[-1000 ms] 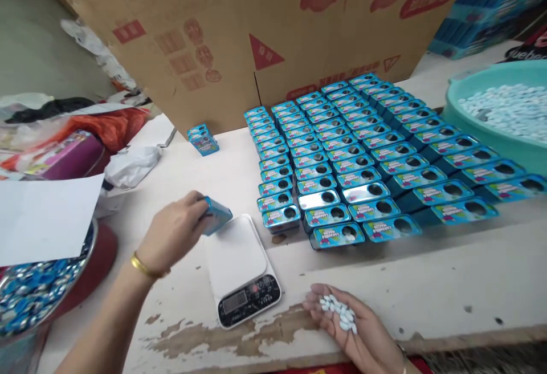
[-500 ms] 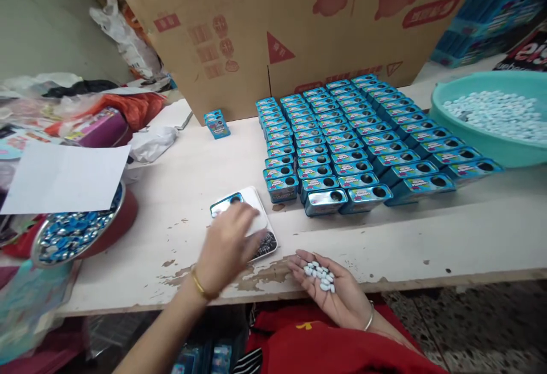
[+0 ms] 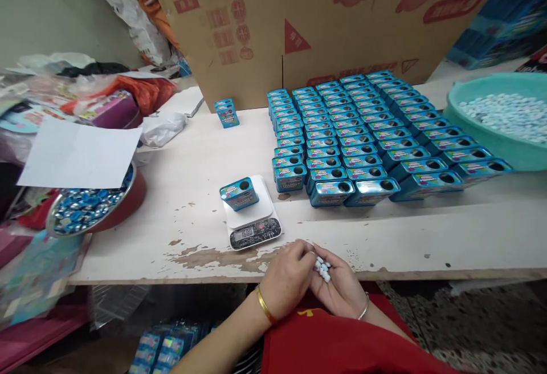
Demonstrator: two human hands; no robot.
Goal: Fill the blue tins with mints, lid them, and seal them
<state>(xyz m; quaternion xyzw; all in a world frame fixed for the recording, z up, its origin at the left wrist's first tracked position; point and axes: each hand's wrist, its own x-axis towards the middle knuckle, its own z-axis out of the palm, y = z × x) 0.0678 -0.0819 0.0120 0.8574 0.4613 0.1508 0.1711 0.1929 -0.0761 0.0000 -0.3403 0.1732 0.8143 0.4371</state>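
Observation:
My right hand (image 3: 342, 289) is cupped palm up and holds a small heap of pale white candies (image 3: 323, 271). Over that palm, my left hand (image 3: 288, 277) reaches in with its fingers pinched together at the candies; its fingertips are partly hidden. Beyond my hands, a small white kitchen scale (image 3: 261, 214) with a black panel and a lit display lies on the table. One blue tin (image 3: 240, 196) stands upright on its platform, the round hole in its top uncovered. Neither hand touches the tin or the scale.
Rows of similar open blue tins (image 3: 342, 134) fill the table's right half before a large cardboard box (image 3: 256, 32). A turquoise basin (image 3: 478, 149) of candies stands far right. Left are a red bowl (image 3: 128, 211) of shiny blue pieces, white paper (image 3: 81, 154) and one separate tin (image 3: 227, 114).
My left hand has moved from over the scale, rightward and back toward me, to the candies in my right palm. The tin on the scale now shows fully. The view has shifted slightly.

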